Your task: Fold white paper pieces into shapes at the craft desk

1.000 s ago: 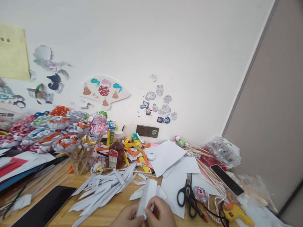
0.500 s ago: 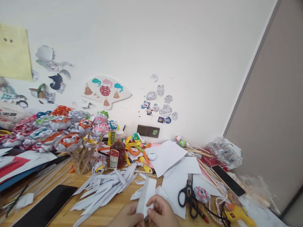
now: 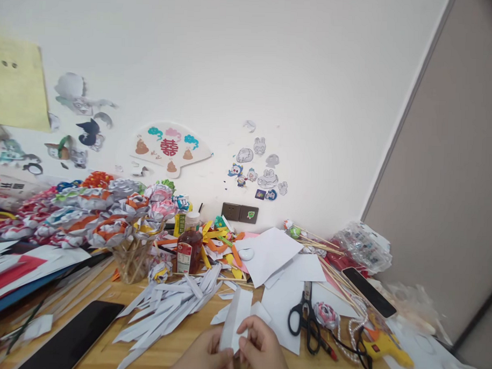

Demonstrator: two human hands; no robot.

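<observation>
So I'd call this one halfway-ish, judging by the white paper strip (image 3: pixel 236 320), which is in both hands just left of the scissors (image 3: pixel 306 307). There's a long crease running down it, so at least one fold looks done, but it isn't pressed into a neat flat piece, so I'd guess some folding is left. The left hand (image 3: pixel 208 354) is closed around the lower left edge, thumb on top, and the right hand (image 3: pixel 261 346) has its fingertips pinched together on the right edge, also narrow. Can't make out the fingers underneath. Further left of the scissors there's a big heap of paper strips (image 3: pixel 172 311) on the table (image 3: pixel 97 357), so plenty of cutting seems done. Way left of the scissors, past the bottle (image 3: pixel 189 252), a bunch of paper flowers (image 3: pixel 111 231) looks finished, with sticks in a clear cup (image 3: pixel 132 264) below. One loose flower (image 3: pixel 326 314) lies just right of the scissors, with the yellow glue gun (image 3: pixel 387 351) beyond it. White sheets (image 3: pixel 282 312) lie partly under and behind the scissors, uncut as far as I can tell.
</observation>
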